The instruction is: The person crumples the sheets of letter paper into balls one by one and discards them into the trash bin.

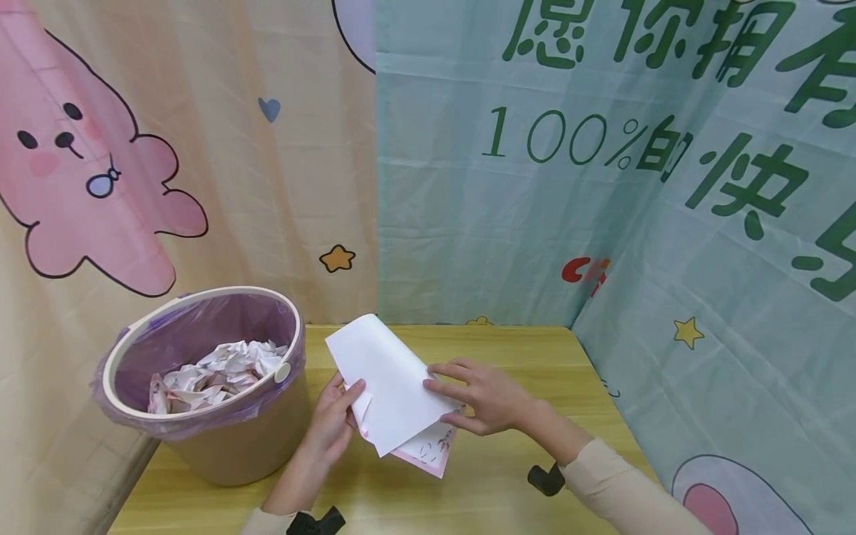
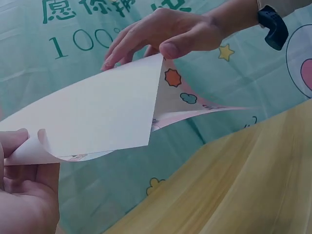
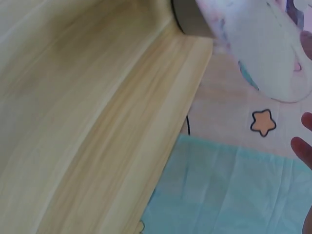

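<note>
In the head view my left hand point(image 1: 331, 423) pinches a sheet of paper point(image 1: 388, 379) at its left edge, thumb on top. The sheet is bent over, plain white outside, with a pink-bordered printed side point(image 1: 431, 449) showing beneath. My right hand point(image 1: 488, 397) is at the sheet's right edge, its fingers spread and fairly straight. The left wrist view shows the right hand point(image 2: 180, 36) along the top edge of the paper point(image 2: 97, 107), thumb close to the corner. Only a few right fingertips point(image 3: 302, 148) appear in the right wrist view, beside the curved paper point(image 3: 268, 53).
A beige bin point(image 1: 234, 453) with a purple liner point(image 1: 230, 316) stands at the left of the wooden table point(image 1: 521, 475). Crumpled paper point(image 1: 221, 375) lies inside it. Printed cloth curtains point(image 1: 468, 223) hang behind and to the right of the table.
</note>
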`<state>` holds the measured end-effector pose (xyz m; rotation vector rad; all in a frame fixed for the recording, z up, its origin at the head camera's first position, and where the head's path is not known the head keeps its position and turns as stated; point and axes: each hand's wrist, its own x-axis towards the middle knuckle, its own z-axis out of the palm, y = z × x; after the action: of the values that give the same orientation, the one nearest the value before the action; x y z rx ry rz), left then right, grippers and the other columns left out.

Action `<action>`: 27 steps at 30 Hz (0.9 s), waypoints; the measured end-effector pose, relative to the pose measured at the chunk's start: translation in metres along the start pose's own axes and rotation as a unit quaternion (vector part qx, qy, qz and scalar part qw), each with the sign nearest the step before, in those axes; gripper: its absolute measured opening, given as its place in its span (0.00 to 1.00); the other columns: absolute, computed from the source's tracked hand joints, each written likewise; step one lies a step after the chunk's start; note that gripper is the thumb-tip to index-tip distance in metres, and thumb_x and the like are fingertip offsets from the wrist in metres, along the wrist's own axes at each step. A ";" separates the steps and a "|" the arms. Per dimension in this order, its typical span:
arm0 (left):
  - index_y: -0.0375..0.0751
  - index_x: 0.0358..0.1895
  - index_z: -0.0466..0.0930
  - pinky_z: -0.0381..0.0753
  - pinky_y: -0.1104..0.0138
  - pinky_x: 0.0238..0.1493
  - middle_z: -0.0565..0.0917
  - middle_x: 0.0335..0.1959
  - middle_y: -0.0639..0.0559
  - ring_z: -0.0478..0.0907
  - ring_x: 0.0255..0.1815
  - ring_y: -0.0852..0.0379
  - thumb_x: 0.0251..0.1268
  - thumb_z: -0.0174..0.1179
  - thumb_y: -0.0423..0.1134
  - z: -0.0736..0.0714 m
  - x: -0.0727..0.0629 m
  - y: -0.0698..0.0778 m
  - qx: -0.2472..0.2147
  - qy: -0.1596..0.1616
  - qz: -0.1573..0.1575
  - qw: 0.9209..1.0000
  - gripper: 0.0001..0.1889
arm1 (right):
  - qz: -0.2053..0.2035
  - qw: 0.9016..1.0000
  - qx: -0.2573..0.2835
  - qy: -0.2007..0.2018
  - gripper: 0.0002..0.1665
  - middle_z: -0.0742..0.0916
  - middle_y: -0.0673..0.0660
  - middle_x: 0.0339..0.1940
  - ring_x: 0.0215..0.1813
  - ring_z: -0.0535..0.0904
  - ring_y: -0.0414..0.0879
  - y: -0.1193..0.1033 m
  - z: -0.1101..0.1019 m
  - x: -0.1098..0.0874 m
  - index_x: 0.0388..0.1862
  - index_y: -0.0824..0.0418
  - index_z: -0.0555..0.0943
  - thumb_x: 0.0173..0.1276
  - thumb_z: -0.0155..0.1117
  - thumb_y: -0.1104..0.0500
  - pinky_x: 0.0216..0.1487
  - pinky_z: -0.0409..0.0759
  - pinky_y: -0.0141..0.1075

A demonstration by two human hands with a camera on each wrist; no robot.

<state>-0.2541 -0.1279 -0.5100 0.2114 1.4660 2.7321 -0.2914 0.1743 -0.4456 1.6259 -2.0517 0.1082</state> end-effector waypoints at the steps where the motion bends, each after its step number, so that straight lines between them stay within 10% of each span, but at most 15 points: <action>1: 0.34 0.69 0.64 0.86 0.62 0.50 0.85 0.54 0.49 0.85 0.50 0.54 0.81 0.47 0.26 0.000 0.000 0.001 0.004 -0.002 0.001 1.000 0.18 | 0.001 1.000 0.000 0.002 0.32 0.81 0.60 0.66 0.59 0.81 0.52 0.003 -0.002 -0.002 0.70 0.57 0.79 0.76 0.59 0.40 0.52 0.85 0.40; 6: 0.35 0.68 0.66 0.85 0.63 0.51 0.84 0.54 0.49 0.85 0.51 0.54 0.81 0.47 0.26 0.001 -0.001 0.009 0.009 -0.022 0.008 1.000 0.17 | -0.007 1.000 -0.019 0.010 0.35 0.82 0.62 0.65 0.60 0.82 0.54 0.016 -0.013 -0.012 0.69 0.59 0.79 0.81 0.47 0.36 0.48 0.87 0.44; 11: 0.38 0.65 0.70 0.86 0.64 0.49 0.86 0.52 0.48 0.86 0.49 0.54 0.81 0.48 0.26 0.002 -0.003 0.016 0.004 -0.050 0.000 0.999 0.16 | -0.035 0.997 -0.063 0.037 0.29 0.83 0.61 0.65 0.59 0.83 0.54 0.026 -0.016 -0.018 0.71 0.56 0.78 0.78 0.58 0.44 0.46 0.87 0.43; 18: 0.39 0.68 0.71 0.85 0.61 0.52 0.86 0.56 0.48 0.85 0.54 0.52 0.82 0.48 0.27 0.006 -0.003 0.020 0.002 -0.137 -0.019 0.990 0.17 | -0.157 0.968 -0.147 0.132 0.23 0.82 0.62 0.66 0.64 0.80 0.58 0.027 -0.008 -0.002 0.70 0.52 0.79 0.79 0.63 0.52 0.62 0.80 0.46; 27: 0.30 0.73 0.63 0.85 0.57 0.52 0.86 0.56 0.47 0.84 0.55 0.50 0.81 0.50 0.27 0.009 -0.006 0.016 0.036 -0.152 -0.038 0.987 0.22 | -0.212 0.959 -0.145 0.120 0.19 0.84 0.61 0.64 0.66 0.80 0.54 0.009 0.007 0.010 0.65 0.61 0.82 0.83 0.57 0.56 0.67 0.75 0.48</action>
<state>-0.2466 -0.1295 -0.4923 0.5362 1.4534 2.4548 -0.3036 0.1650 -0.4448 1.7277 -1.4271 -0.1337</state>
